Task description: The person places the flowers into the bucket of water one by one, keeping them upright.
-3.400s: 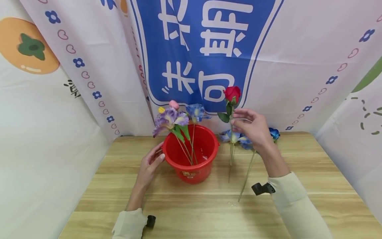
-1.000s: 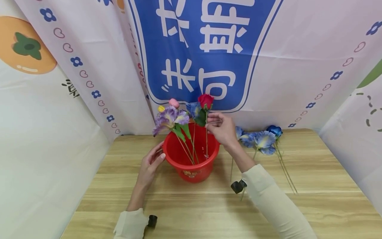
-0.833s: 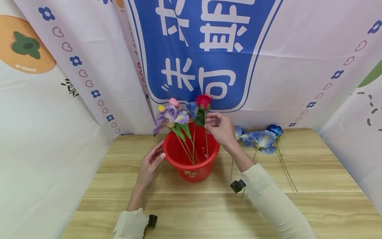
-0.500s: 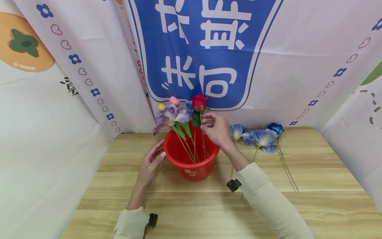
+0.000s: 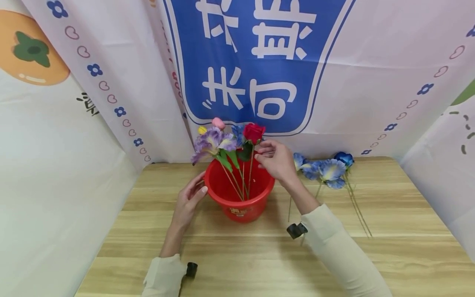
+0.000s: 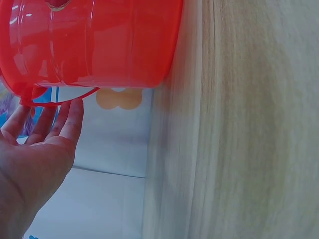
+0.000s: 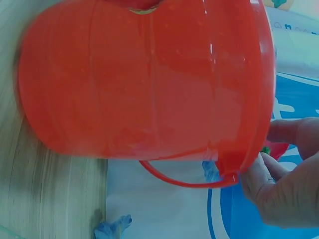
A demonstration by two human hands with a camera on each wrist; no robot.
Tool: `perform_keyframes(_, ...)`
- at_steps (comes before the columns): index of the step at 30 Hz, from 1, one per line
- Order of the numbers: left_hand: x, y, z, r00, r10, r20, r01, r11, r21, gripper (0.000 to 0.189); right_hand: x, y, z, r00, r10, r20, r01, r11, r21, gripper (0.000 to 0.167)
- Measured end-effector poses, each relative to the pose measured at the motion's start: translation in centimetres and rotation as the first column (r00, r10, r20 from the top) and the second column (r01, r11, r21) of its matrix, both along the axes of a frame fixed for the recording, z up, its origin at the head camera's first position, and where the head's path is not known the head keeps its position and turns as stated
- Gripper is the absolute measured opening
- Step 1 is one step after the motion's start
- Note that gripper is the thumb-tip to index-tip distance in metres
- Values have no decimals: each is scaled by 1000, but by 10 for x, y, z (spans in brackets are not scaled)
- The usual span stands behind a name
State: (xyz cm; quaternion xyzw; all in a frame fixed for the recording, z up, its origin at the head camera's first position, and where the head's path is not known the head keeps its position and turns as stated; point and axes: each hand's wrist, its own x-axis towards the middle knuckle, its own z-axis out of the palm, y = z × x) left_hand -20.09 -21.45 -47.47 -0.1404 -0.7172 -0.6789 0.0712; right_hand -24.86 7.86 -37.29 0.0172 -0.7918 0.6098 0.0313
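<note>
A red plastic bucket (image 5: 256,212) stands on the wooden table, holding several artificial flowers. Purple iris (image 5: 208,142), pink tulip (image 5: 218,123) and a blue flower (image 5: 237,131) lean toward its back left. A red rose (image 5: 254,133) stands among them, its stem down inside the bucket. My right hand (image 5: 276,163) is beside that stem, thumb and index fingertip a little apart and just right of it; in the right wrist view this hand is at the rim. My left hand (image 5: 187,204) touches the bucket's left side, its fairly straight fingers by the thin handle (image 6: 65,103).
Right of the bucket, blue irises (image 5: 331,170) and a blue rose (image 5: 344,158) lie on the table (image 5: 230,264), stems toward me. A printed cloth (image 5: 356,95) hangs along the table's back edge. Black wrist cameras sit at both sleeves.
My right hand carried the red rose left from above the blue flowers and lowered its stem into the bucket. Just now it has shifted slightly right, away from the stem. The left hand stays put.
</note>
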Motion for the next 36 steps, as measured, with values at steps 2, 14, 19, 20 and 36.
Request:
perform_keyframes(2, 0, 0, 0, 1000, -3, 2, 3, 1000, 0, 51, 1, 3, 0, 1000, 0, 6, 0, 1000, -5, 42)
perform_keyframes(14, -1, 1, -1, 1000, -7, -7, 8, 1000, 14, 52, 12, 30, -4, 1000, 11, 18, -10, 995, -97, 43)
perform_keyframes(19, -1, 1, -1, 1000, -6, -16, 7, 1000, 5, 51, 19, 51, -8, 1000, -5, 28, 9, 990, -143, 46)
perform_keyframes(20, -1, 1, -1, 1000, -6, -16, 6, 1000, 5, 51, 20, 56, -9, 1000, -8, 29, 12, 989, -148, 47)
perform_keyframes(36, -1, 2, -1, 1000, -9, -9, 9, 1000, 12, 51, 39, 128, -41, 993, -98, 71, 111, 973, -202, 47)
